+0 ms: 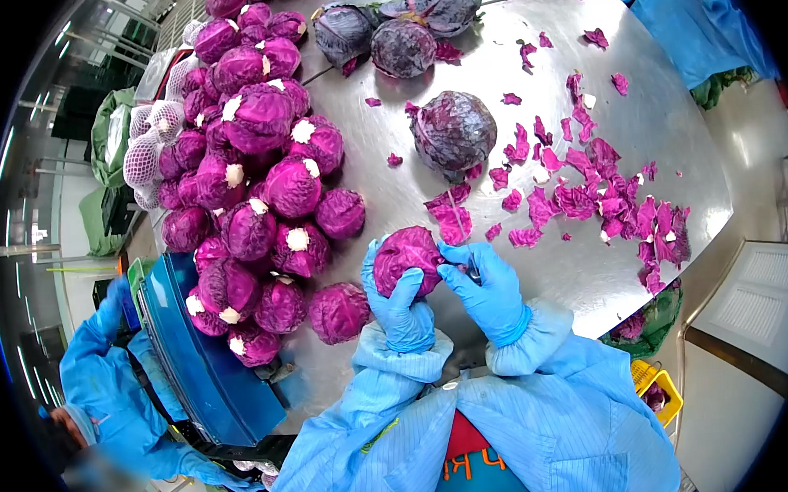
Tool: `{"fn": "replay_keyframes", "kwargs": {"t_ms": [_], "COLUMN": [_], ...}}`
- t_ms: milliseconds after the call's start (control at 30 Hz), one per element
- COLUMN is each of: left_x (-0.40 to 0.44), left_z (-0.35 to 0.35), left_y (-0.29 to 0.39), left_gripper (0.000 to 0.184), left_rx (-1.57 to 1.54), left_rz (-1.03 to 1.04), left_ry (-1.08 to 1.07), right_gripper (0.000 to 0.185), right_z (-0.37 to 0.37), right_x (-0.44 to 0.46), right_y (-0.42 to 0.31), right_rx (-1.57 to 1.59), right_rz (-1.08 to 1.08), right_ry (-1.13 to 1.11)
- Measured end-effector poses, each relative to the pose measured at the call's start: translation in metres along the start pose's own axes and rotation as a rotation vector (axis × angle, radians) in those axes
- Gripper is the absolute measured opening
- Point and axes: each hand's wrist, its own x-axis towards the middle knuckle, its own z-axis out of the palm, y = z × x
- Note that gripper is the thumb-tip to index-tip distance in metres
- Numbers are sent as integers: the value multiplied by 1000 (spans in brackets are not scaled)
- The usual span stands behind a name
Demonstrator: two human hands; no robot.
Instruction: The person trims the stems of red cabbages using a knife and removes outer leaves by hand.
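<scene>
Both hands wear blue gloves near the front edge of the metal table. My left hand (400,309) is wrapped round a purple cabbage (408,259) from the left and below. On its right side, the fingers of my right hand (486,286) are closed in a pinch at the cabbage; a small dark thing shows by them, too hidden to name. Above the hands lies a torn purple leaf (450,217), and beyond it a large dark cabbage (455,133). Another purple cabbage (339,313) rests just left of my left hand.
A pile of purple cabbages (257,120) covers the table's left side. Leaf scraps (602,180) are scattered on the metal table (670,128). Several dark cabbages (403,48) sit at the back. A blue bin (205,360) and a co-worker (110,399) are at left; another person's sleeve (701,26) is at upper right.
</scene>
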Motion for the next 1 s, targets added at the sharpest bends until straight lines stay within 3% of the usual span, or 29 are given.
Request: {"fn": "replay_keyframes", "kwargs": {"t_ms": [233, 333, 367, 500, 600, 700, 733, 800, 867, 900, 1000], "left_x": [1, -2, -4, -3, -7, 6, 9, 17, 18, 8, -7], "left_z": [5, 5, 6, -2, 3, 5, 10, 6, 7, 11, 21], "left_y": [-3, -6, -7, -14, -13, 1, 1, 2, 7, 10, 13], "left_gripper": [75, 78, 77, 76, 69, 56, 69, 67, 61, 61, 64], "left_rx": [151, 140, 153, 138, 107, 10, 58, 49, 29, 2, -90], "left_rz": [96, 100, 102, 141, 131, 175, 239, 192, 99, 87, -41], "left_ry": [-80, -105, -84, -97, -48, -109, -79, -185, -295, -250, -124], "right_gripper": [17, 24, 26, 30, 25, 23, 24, 24, 25, 27, 37], "right_z": [-19, -17, -24, -22, -13, -17, -22, -27, -22, -27, -28], "right_x": [20, 20, 21, 12, -6, -26, -26, -17, -7, -7, -1], "right_y": [-1, 21, 5, 11, 29, 36, 34, 25, 24, -3, -19], "right_rx": [451, 156, 101, -24, 61, 224, 143, 7, 194, 394, 256], "right_rz": [359, 104, 170, 106, -1, 109, 112, 143, -64, 113, 105], "right_ry": [-219, -187, -210, -159, -24, -120, -98, -112, -18, -60, -104]}}
